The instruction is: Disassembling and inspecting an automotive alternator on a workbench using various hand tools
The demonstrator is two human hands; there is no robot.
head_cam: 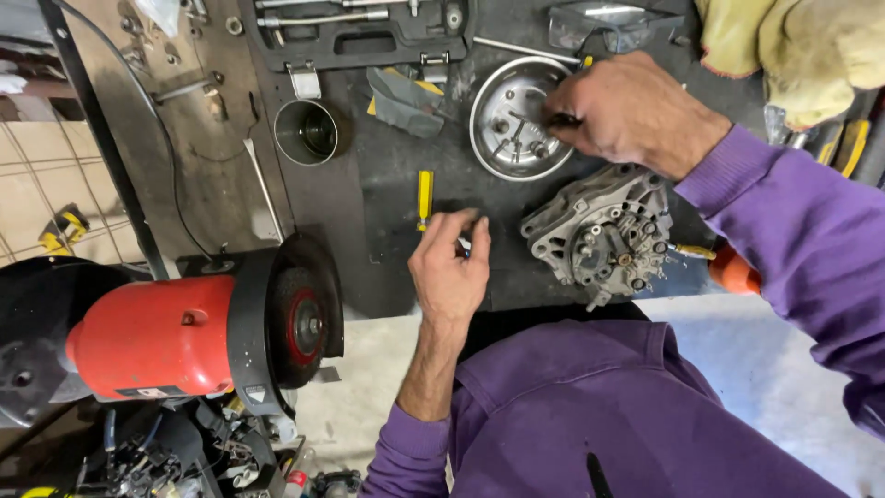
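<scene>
At upper centre, the right hand (619, 109) pinches a dark tool over the round metal bowl (489, 138) holding loose bolts. The left hand (449, 263), mid-frame, grips a small part. The steel cup (307, 132) at upper left looks empty.

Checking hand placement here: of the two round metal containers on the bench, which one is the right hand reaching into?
The shallow steel bowl holding small parts, beside the alternator housing; the right hand is over its rim. The deeper metal cup stands untouched.

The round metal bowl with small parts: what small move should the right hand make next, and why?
Probably lift out one small part: the right hand already reaches into the round metal bowl, fingers pinching something dark there, beside the grey metal housing.
</scene>
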